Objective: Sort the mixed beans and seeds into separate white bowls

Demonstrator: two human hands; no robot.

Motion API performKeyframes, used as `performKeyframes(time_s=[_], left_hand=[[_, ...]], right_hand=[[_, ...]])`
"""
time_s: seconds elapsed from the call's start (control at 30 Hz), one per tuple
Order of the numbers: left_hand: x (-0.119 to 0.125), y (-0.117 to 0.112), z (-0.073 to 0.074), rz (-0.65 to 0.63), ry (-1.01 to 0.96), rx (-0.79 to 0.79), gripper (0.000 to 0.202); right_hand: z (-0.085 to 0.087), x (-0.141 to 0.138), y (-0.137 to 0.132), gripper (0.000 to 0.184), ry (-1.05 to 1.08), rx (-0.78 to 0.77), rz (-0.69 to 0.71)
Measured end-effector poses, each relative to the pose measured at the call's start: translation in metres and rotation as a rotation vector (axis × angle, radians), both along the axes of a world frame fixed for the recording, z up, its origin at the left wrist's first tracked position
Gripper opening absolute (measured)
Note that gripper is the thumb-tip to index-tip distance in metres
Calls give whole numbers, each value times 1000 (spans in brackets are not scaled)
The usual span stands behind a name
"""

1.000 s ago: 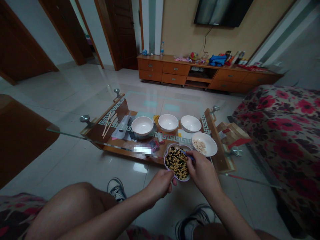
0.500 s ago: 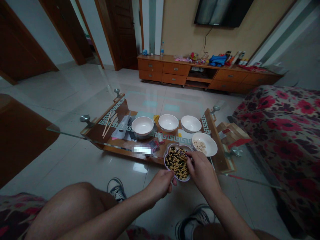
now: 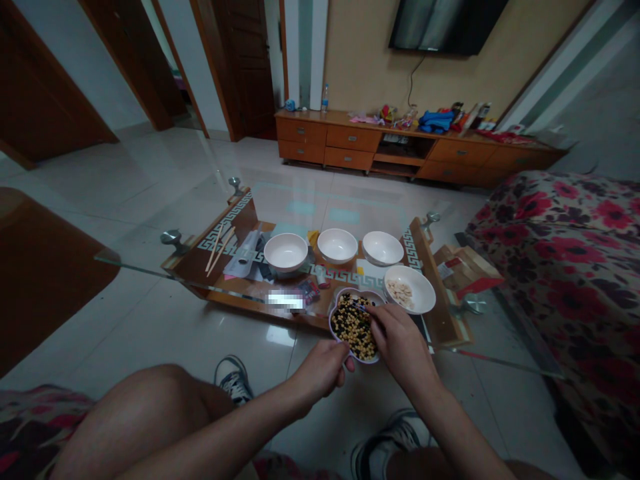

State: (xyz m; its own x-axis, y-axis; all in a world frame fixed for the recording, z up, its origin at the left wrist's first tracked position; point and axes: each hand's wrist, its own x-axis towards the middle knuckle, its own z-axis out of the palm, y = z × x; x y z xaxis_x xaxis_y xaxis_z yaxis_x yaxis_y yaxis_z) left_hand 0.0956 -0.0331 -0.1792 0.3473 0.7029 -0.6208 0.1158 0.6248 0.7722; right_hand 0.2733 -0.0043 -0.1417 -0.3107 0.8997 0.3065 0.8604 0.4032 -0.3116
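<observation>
A heart-shaped bowl of mixed dark and pale beans (image 3: 353,323) sits at the near edge of the glass table (image 3: 150,260). My left hand (image 3: 323,369) is closed on the bowl's near rim. My right hand (image 3: 400,343) is pinched on a thin blue tool (image 3: 361,309) whose tip rests among the beans. Just right of the bean bowl stands a white bowl (image 3: 415,291) with a few pale beans in it.
Three empty white bowls (image 3: 285,252) (image 3: 337,245) (image 3: 383,248) stand in a row on the table. Chopsticks (image 3: 219,247) and packets lie at the table's left. A flowered sofa (image 3: 565,267) is on the right, a wooden cabinet (image 3: 410,148) at the back. My knees and shoes are below.
My right hand has shifted slightly left over the bean bowl, and the blue tool's tip now points into the beans. The left hand stays on the rim.
</observation>
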Motion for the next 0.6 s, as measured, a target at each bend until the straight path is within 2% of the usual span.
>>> performKeyframes(time_s=[0.6], left_hand=[[-1, 0, 1, 1, 0, -4, 41]], right_hand=[[-2, 0, -2, 28, -25, 38, 4]])
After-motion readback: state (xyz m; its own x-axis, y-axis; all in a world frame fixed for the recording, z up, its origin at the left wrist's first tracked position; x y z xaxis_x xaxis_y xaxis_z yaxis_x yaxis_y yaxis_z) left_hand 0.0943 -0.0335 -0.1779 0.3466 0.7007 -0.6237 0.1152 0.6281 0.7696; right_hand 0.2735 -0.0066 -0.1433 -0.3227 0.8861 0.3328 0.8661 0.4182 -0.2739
